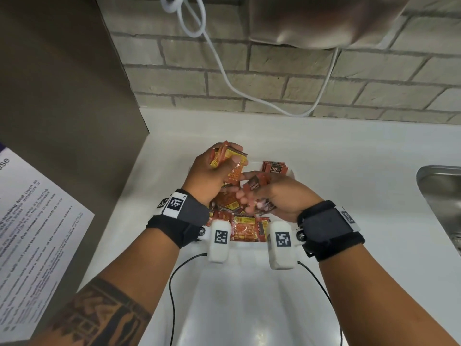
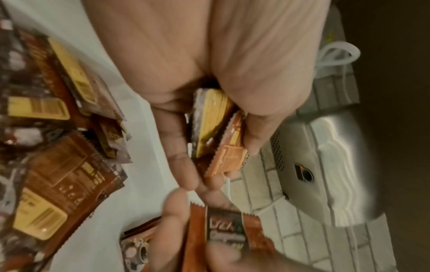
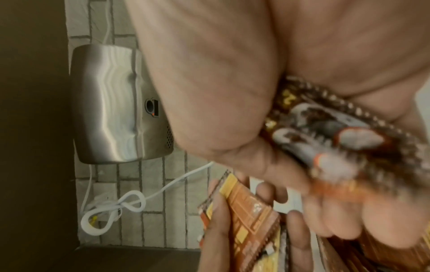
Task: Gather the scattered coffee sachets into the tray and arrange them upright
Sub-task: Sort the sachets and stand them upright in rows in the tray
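Orange-and-yellow coffee sachets lie in a loose pile (image 1: pixel 243 228) in the white tray (image 1: pixel 239 273); the same pile (image 2: pixel 58 184) shows in the left wrist view. A few sachets (image 1: pixel 274 168) stand upright at the tray's far right. My left hand (image 1: pixel 224 163) hovers over the tray's far left and grips a bunch of sachets (image 2: pixel 216 132) between thumb and fingers. My right hand (image 1: pixel 252 193), close beside it, curls around more sachets (image 3: pixel 325 132). The two hands nearly touch. Most of the tray's middle is hidden under them.
A steel hand dryer (image 1: pixel 324 18) hangs on the brick wall, with a white cable (image 1: pixel 224 71) looping down to the counter's back edge. A steel sink (image 1: pixel 441 196) lies at the right. A steel panel with a printed notice (image 1: pixel 32 221) stands left.
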Tool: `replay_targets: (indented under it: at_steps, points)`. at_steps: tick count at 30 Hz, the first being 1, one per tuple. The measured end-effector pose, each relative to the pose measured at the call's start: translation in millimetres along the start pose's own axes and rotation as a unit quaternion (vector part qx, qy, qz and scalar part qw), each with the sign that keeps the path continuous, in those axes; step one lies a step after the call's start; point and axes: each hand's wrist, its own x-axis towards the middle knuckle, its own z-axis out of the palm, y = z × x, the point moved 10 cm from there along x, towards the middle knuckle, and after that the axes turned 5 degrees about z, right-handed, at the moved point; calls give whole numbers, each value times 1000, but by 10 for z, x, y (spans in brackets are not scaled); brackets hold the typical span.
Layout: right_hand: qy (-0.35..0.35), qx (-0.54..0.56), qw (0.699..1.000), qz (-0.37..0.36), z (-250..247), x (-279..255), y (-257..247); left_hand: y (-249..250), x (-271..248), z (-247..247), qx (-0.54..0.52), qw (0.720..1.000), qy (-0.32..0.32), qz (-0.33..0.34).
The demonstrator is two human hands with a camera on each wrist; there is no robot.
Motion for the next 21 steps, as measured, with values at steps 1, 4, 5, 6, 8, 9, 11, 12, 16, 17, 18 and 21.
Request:
replay_targets:
  at_steps: [1,4,5,6,8,9,11,12,16,17,18,21]
  points:
    - [8,26,1000,11,-34,-3,9,-43,-12,-16,-22,1000,2,-17]
    - [81,31,996,-32,-175,-17,-106,-126,-44,-43,-67,996,10,-57]
    - [109,18,992,-57,-205,-27,-169,-154,-51,-23,-84,994,8,-75]
    - [129,1,988,-83,-209,-38,-237,-191,-54,-1,-91,991,7,-93]
    - [155,-27,980,-120,-201,-48,-335,-249,-55,8,-94,988,17,-119]
    - [166,-34,977,-132,-205,-60,-368,-260,-54,23,-99,987,17,-128]
    - [184,-39,972,-142,-232,-77,-389,-277,-45,67,-110,984,0,-137]
    - [194,-42,970,-144,-254,-82,-387,-277,-44,91,-112,984,-10,-140]
    - [242,-46,956,-156,-360,-120,-390,-305,-43,106,-122,980,2,-160]
    - [253,-38,952,-166,-387,-144,-410,-316,-39,95,-124,979,11,-160]
    - [261,-29,947,-182,-410,-171,-441,-328,-36,76,-128,979,20,-159]
    - [282,-52,925,-249,-426,-274,-563,-394,-59,43,-183,965,40,-184]
